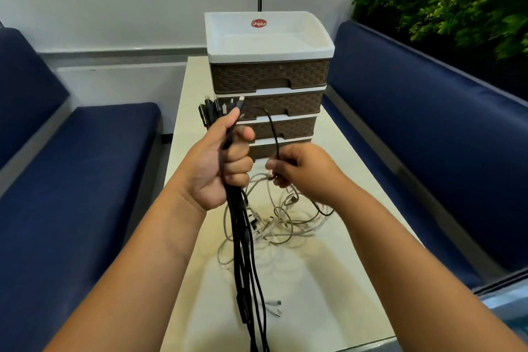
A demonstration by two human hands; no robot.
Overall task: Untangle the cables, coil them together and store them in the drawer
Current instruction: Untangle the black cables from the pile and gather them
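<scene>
My left hand (pixel 221 164) grips a bundle of black cables (pixel 244 260) upright above the table, their plugs sticking out above my fist and the long ends hanging down toward me. My right hand (pixel 297 168) pinches a single thin black cable (pixel 273 134) that arcs upward in front of the drawers. Below both hands a loose tangle of white cables (pixel 281 226) lies on the table. The drawer unit (pixel 268 77), with brown woven drawer fronts and a white top tray, stands just behind, all drawers closed.
The narrow beige table (pixel 337 280) runs between two blue padded benches, one on the left (pixel 85 180) and one on the right (pixel 428 137). Green plants (pixel 457 3) fill the back right corner. A white wall stands behind the unit.
</scene>
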